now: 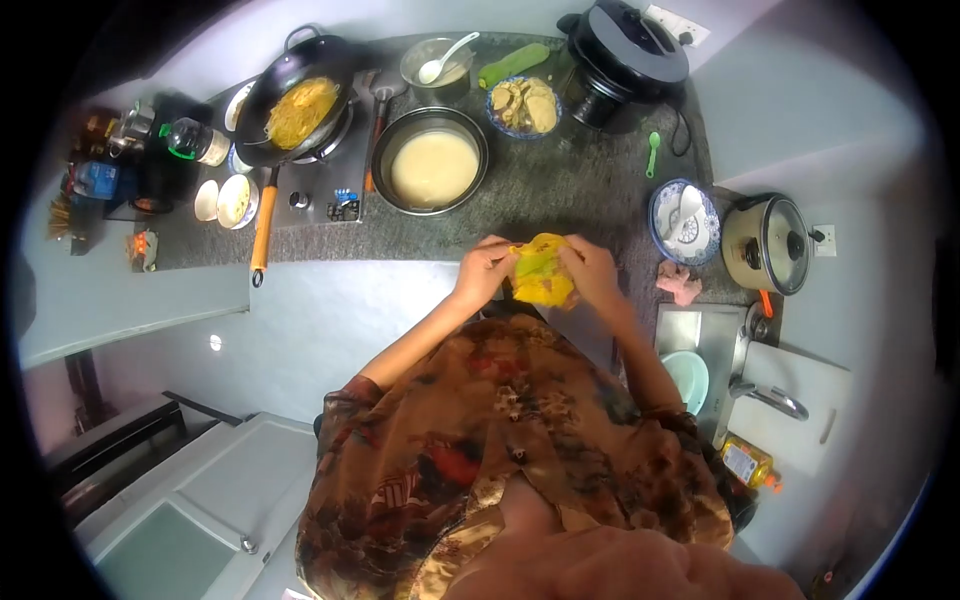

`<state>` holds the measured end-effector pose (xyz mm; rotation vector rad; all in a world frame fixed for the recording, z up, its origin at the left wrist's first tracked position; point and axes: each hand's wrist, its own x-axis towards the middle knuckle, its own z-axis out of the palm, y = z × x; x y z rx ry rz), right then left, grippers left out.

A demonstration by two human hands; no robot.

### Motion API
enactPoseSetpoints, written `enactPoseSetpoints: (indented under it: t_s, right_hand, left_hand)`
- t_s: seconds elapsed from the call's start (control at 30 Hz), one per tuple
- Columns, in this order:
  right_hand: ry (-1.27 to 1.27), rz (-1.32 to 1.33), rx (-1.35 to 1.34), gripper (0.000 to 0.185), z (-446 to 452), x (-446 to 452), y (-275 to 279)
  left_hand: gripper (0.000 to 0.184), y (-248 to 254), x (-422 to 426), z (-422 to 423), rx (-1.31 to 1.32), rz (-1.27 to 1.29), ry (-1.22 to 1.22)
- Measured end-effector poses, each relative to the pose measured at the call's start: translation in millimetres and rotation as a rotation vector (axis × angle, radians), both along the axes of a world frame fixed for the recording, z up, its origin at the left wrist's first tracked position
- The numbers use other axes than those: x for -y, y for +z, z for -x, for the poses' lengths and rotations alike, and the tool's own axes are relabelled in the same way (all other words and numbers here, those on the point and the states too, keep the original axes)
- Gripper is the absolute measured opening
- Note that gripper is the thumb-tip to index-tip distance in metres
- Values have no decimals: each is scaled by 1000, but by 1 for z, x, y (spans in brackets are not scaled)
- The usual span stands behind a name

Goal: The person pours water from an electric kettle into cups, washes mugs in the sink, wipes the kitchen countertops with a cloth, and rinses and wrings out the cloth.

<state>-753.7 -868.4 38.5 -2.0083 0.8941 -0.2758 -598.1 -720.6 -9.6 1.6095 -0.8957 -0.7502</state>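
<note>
In front of my chest, near the counter's front edge, I hold a soft yellow piece with a green patch [541, 276]; whether it is a bag or a cloth I cannot tell. My left hand [483, 268] pinches its left edge. The fingers of my right hand [590, 268] are closed on its right edge, partly hidden. Beyond my hands is a dark round pan [380, 166] with a pale creamy liquid [434, 168] in it. A blue-and-white bowl of sliced pieces [525, 106] stands behind, to the right.
At the left, a wok [262, 148] with yellow food sits on the stove. A pot with a white spoon [434, 72], a green gourd [513, 66] and a black cooker [628, 50] line the back. Right are a patterned plate [703, 236], a rice cooker [766, 245] and a sink [684, 322].
</note>
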Motion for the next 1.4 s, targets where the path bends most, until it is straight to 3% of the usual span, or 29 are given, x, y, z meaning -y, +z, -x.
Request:
enactPoseSetpoints:
  t_s: [0.07,0.17,0.2,0.23,0.27,0.33,0.37,0.43,0.53,0.6,0.63,0.67,0.73,0.87,0.97,1.1,1.23,1.3,1.4]
  right_hand:
    - [43,-155,-38,23,2,49,-29]
    - [-94,-41,-110,29,-6,124,-57]
    - [-153,294,-90,36,-2,151,-85]
    - [-210,631,-64,43,-1,166,-110]
    - [-203,622,-60,43,-2,169,-127]
    - [-40,265,-300,54,2,161,-153]
    - [-35,252,-302,54,3,152,-165]
    - [-5,584,-255,55,-12,138,-178]
    - [1,618,-208,54,-62,159,-184]
    - [12,608,-213,53,-108,173,-189]
    - [19,603,-220,52,-122,171,-191]
    - [16,597,-226,52,-127,158,-191]
    - [249,509,-16,48,-130,127,-192]
    - [669,542,152,39,-84,42,-174]
    - [636,444,97,35,-46,55,-157]
    - [324,371,-390,44,5,79,-132]
    - [271,376,-268,54,1,60,-149]
    - [317,418,-174,64,-34,55,-165]
    - [341,434,-153,62,-117,50,-158]
  left_hand:
    - [21,-31,18,-1,-12,-22,-61]
    - [46,-92,31,-4,-20,-91,81]
    - [46,-91,27,-7,-25,-105,86]
    - [51,-82,22,-11,-313,-179,201]
    - [57,-73,18,-19,-597,-244,321]
    - [81,-56,1,-34,-697,-253,459]
    - [87,-55,-6,-44,-756,-208,502]
    - [86,-43,-9,-65,-839,-159,612]
    - [72,-49,-13,-103,-977,-92,661]
    - [55,-51,-8,-123,-1022,-138,614]
    - [35,-54,-3,-128,-1025,-138,653]
    - [35,-55,-2,-131,-1027,-147,651]
    - [27,-60,1,-139,-1124,-103,781]
    - [24,-81,-15,-155,-1209,-124,716]
    - [22,-63,-8,-151,-1189,-98,728]
    - [19,-56,-15,-150,-1138,-145,728]
    - [12,-63,-43,-142,-1163,-165,715]
    - [11,-60,-60,-136,-1101,-229,714]
    - [11,-47,-82,-127,-1110,-259,731]
